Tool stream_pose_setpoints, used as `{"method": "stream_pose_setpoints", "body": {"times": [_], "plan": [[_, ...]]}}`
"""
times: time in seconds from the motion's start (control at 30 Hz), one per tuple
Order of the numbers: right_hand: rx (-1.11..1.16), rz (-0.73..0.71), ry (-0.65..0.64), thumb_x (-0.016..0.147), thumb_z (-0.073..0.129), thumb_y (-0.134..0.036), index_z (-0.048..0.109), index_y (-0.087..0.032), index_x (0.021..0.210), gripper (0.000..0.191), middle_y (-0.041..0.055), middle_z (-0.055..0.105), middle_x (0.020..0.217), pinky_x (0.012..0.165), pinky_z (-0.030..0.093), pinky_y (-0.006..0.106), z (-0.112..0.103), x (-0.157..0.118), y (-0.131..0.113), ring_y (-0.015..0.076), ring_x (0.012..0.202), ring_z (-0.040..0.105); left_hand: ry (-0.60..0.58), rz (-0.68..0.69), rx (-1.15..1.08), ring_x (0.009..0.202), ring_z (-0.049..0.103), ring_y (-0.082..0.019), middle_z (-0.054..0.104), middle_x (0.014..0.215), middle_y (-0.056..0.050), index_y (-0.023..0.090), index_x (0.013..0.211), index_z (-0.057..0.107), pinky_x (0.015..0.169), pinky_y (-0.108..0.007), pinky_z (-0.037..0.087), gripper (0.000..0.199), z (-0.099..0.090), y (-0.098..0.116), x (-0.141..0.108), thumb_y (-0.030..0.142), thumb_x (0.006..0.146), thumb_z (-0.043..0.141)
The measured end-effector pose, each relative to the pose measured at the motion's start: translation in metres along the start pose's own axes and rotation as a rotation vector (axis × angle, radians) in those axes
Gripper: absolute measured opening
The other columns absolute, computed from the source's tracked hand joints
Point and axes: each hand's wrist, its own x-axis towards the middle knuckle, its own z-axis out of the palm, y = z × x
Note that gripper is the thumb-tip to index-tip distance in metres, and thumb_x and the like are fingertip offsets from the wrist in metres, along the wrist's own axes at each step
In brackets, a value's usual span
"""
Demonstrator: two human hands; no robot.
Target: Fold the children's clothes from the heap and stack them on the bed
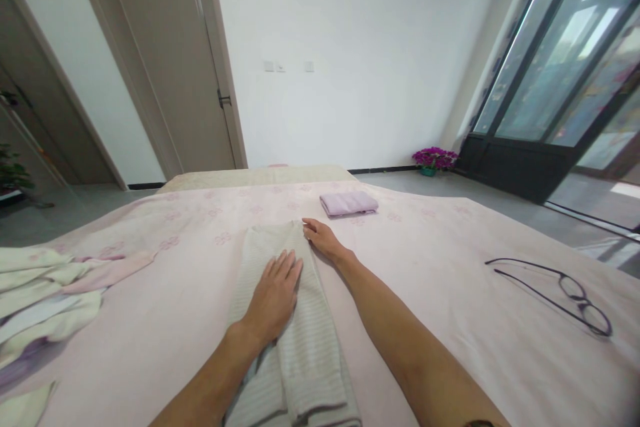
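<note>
The left hand (277, 290) lies flat and open on the striped garment (313, 333) at lower centre, while the right hand (324, 239), fingers loosely curled, touches its upper right corner.

Pink sheet (430, 253) open between right forearm (405, 347) and glasses (581, 300); folded lilac cloth (349, 203) sits beyond, clothes heap (45, 293) bars left edge.

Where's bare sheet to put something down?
Pink floral bedsheet is bare between right forearm and black-framed glasses, and between pale striped garment and rumpled pastel clothes. Crowded: far left, and mid-sheet, with both hands on the garment.
</note>
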Motion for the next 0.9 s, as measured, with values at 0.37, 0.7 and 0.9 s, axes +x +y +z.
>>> {"method": "stream_pose_setpoints", "body": {"times": [0.37,0.7,0.9], "plan": [[-0.354,-0.125,-0.053,0.085,0.061,-0.019,0.068,-0.018,0.115,0.031,0.0114,0.066,0.117,0.103,0.037,0.037,0.003,0.000,-0.012,0.0232,0.110,0.056,-0.195,0.131,-0.092,0.147,0.012,-0.042,0.016,0.162,-0.015,0.032,0.153,0.027,0.113,-0.066,0.012,0.067,-0.006,0.014,-0.011,0.052,0.093,0.047],[-0.501,-0.146,0.029,0.096,0.038,-0.016,0.058,-0.018,0.132,0.041,0.0107,0.059,0.133,0.110,0.033,0.035,0.000,-0.003,-0.016,0.0193,0.125,0.050,-0.224,0.091,-0.097,0.146,0.010,-0.045,0.015,0.162,-0.015,0.034,0.153,0.026,0.110,-0.072,0.009,0.068,-0.014,0.023,-0.014,0.050,0.092,0.050],[-0.635,-0.145,-0.214,0.098,0.039,-0.036,0.049,-0.020,0.142,0.048,0.0062,0.044,0.151,0.118,0.022,0.043,0.002,-0.003,-0.012,0.0238,0.142,0.034,-0.254,0.094,-0.074,0.146,0.008,-0.045,0.012,0.162,-0.017,0.032,0.154,0.023,0.110,-0.072,0.007,0.067,-0.014,0.023,-0.015,0.052,0.094,0.045]]}}
